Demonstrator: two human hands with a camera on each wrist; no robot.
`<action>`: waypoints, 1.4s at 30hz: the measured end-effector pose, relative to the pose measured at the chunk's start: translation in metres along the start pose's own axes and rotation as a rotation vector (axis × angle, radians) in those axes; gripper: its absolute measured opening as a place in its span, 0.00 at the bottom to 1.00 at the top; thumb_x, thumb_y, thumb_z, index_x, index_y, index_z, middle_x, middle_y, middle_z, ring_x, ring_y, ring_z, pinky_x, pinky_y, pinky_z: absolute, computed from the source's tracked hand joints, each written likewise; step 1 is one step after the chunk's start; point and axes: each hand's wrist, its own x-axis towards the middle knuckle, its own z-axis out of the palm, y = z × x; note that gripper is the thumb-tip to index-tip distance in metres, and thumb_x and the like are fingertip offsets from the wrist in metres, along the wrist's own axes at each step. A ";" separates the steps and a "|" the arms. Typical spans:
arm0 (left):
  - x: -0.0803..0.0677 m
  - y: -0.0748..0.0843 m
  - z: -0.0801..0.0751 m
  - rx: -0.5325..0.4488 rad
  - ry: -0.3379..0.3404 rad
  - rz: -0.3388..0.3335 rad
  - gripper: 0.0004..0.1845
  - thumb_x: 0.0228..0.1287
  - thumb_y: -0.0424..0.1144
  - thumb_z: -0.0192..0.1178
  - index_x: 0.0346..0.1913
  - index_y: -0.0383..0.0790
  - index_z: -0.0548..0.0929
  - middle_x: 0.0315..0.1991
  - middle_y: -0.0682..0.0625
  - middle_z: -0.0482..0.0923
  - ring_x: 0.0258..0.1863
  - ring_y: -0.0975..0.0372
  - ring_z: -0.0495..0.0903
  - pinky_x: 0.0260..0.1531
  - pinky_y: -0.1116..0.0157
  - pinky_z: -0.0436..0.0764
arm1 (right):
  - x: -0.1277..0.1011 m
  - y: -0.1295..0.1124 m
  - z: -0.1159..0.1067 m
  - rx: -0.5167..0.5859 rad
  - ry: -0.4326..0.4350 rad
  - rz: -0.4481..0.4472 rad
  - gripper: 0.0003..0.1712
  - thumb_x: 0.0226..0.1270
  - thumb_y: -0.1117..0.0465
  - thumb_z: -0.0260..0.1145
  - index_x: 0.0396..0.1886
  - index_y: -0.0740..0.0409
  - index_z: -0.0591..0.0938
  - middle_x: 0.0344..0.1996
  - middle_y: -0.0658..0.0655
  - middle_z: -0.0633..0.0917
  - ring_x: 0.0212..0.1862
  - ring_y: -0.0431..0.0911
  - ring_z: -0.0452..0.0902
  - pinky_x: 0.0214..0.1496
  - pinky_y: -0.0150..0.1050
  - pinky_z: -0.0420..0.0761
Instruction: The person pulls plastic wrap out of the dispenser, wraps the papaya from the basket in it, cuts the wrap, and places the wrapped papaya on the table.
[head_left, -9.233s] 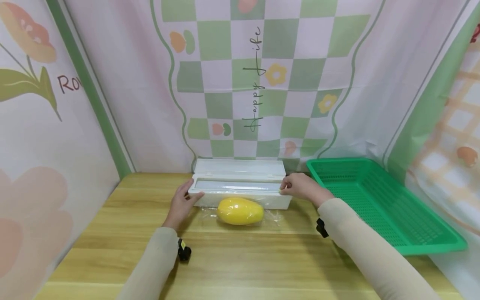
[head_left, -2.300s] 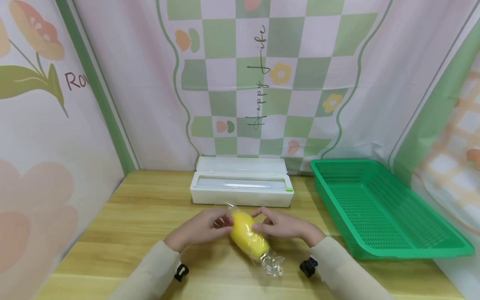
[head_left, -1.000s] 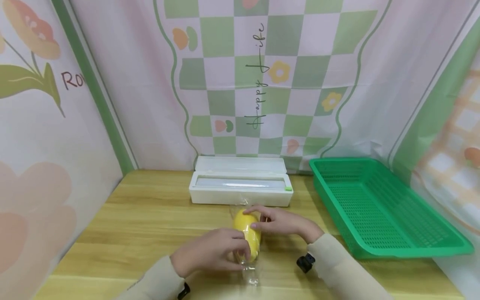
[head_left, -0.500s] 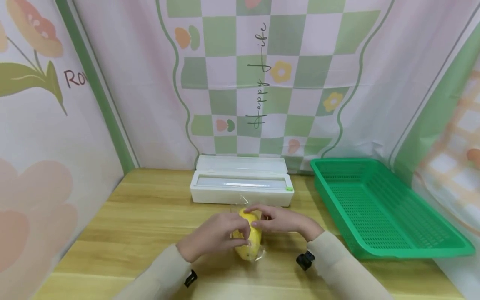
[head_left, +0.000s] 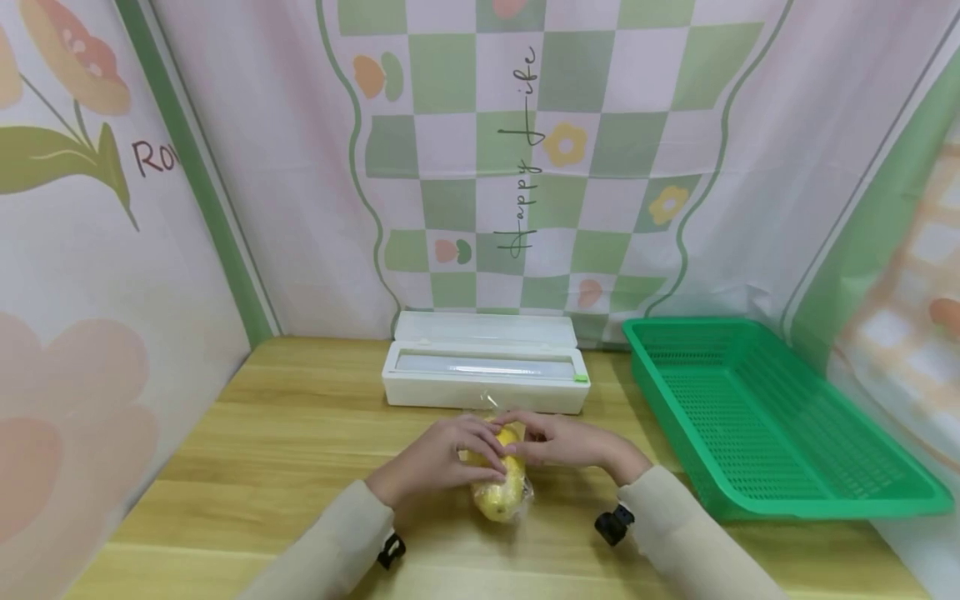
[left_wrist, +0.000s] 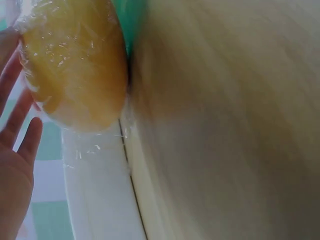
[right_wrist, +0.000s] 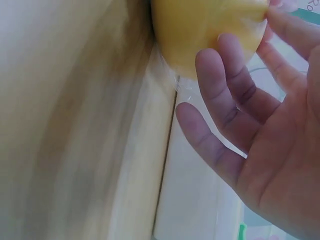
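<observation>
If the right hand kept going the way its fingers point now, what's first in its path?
The right hand points leftward across the wrapped yellow fruit, which its fingertips already touch; beyond that it would probably meet the left hand.

The wooden table [head_left: 285, 433] bears a white dispenser box [head_left: 483, 385], green basket [head_left: 757, 417] and wrapped yellow fruit [head_left: 500, 493].

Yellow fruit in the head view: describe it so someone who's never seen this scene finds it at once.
On the wooden table, look just in front of the white cling film dispenser box at the back wall. Between the left hand and right hand lies the yellow fruit. It is the only yellow, rounded thing, wrapped in clear film, unlike the empty green basket to the right.
</observation>
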 end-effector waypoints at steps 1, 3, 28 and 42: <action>0.000 -0.001 0.001 -0.012 0.001 -0.002 0.06 0.60 0.46 0.72 0.37 0.49 0.91 0.46 0.60 0.85 0.58 0.62 0.78 0.67 0.61 0.68 | -0.001 0.000 0.000 0.005 0.005 -0.002 0.26 0.77 0.42 0.57 0.72 0.31 0.67 0.31 0.53 0.82 0.34 0.48 0.78 0.34 0.42 0.79; -0.001 -0.001 0.001 -0.029 0.000 -0.009 0.06 0.60 0.46 0.72 0.37 0.49 0.91 0.47 0.59 0.85 0.60 0.60 0.77 0.68 0.60 0.67 | -0.005 -0.001 0.002 0.025 0.026 -0.013 0.27 0.78 0.44 0.55 0.74 0.36 0.66 0.32 0.54 0.83 0.36 0.50 0.80 0.36 0.44 0.80; -0.001 0.001 -0.007 -0.092 -0.014 -0.148 0.06 0.57 0.47 0.74 0.37 0.52 0.91 0.48 0.65 0.84 0.64 0.65 0.73 0.70 0.58 0.64 | -0.058 -0.037 0.070 -0.395 0.387 -0.258 0.06 0.68 0.56 0.70 0.30 0.44 0.83 0.24 0.34 0.79 0.26 0.26 0.71 0.26 0.23 0.74; -0.001 -0.003 -0.005 -0.139 0.002 -0.165 0.05 0.58 0.44 0.74 0.37 0.53 0.91 0.47 0.65 0.84 0.63 0.64 0.74 0.68 0.60 0.67 | -0.049 -0.033 0.070 -0.451 0.470 -0.204 0.03 0.77 0.57 0.60 0.40 0.49 0.77 0.33 0.39 0.76 0.33 0.32 0.72 0.33 0.32 0.79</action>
